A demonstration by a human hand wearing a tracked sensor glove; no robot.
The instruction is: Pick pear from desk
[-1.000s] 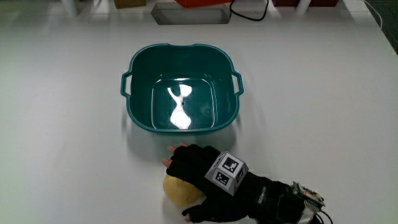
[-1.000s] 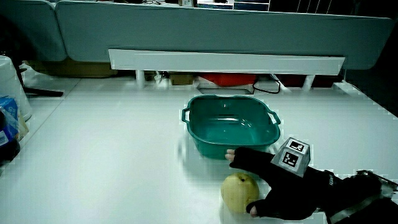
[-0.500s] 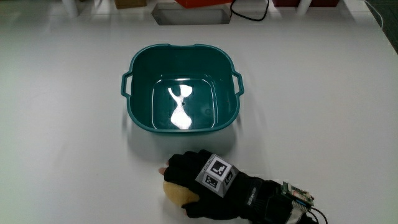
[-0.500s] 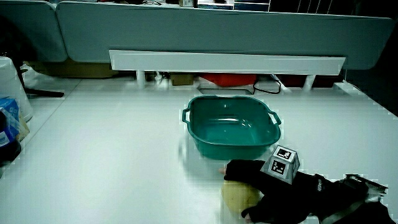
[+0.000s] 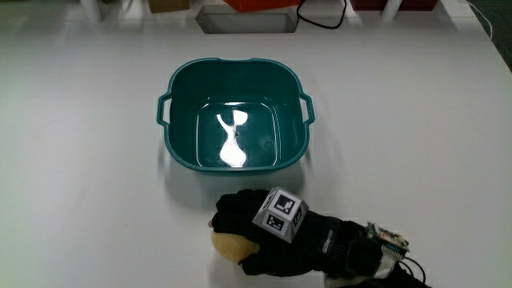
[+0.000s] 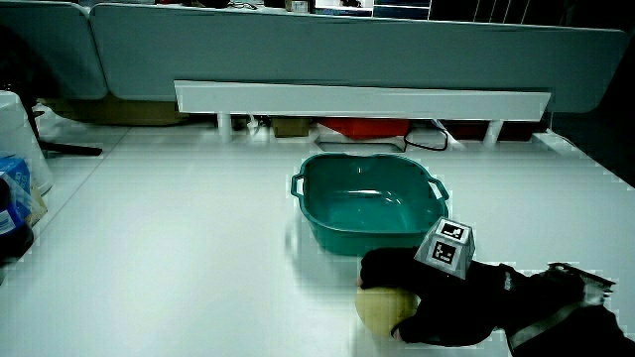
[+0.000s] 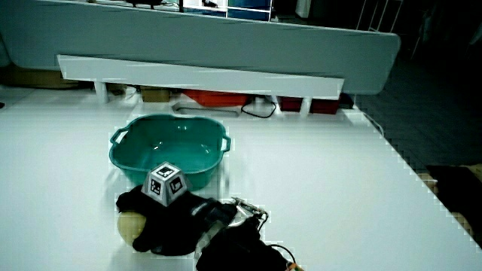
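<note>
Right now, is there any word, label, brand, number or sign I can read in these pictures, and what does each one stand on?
No readable words, brands or numbers in any view.
Patterned cube on the back of the hand: black-and-white marker squares only, no letters or digits.
Teal basin: plain, only a glare on its floor.
Pear under the hand: no sticker visible.
Items at the table's edge in a side view: too blurred to read.

office, desk partition (image 6: pixel 327 45), white table (image 5: pixel 80 160)

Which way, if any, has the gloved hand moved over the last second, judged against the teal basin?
Yes. The hand has closed over the pear, covering more of it, while the basin stays put.
</note>
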